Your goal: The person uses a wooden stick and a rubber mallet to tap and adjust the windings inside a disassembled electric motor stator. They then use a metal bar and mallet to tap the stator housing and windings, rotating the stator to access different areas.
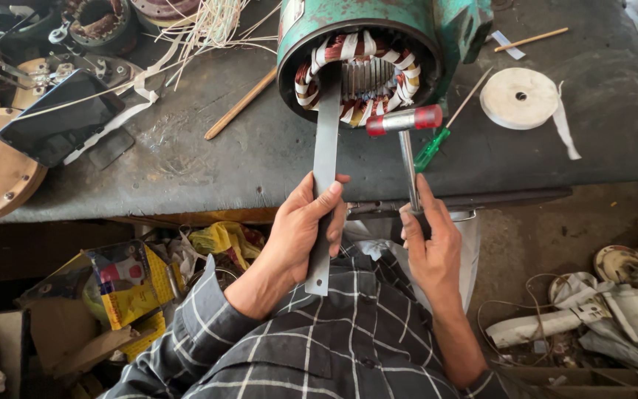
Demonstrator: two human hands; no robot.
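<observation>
Against the coils (356,77), flat grey metal bar (324,148), red-capped mallet (405,120).

Both forearms rise from the bottom centre of the frame in checked sleeves pushed back above the wrists. The left hand (306,233) sits at centre, fingers curled and thumb pointing up, closed in a grip. The right hand (431,240) is just beside it, to the right, closed in a fist with the thumb laid upward along its top.

Left hand (306,229) grips bar (324,170), right hand (431,240) hammer (405,133)
</observation>
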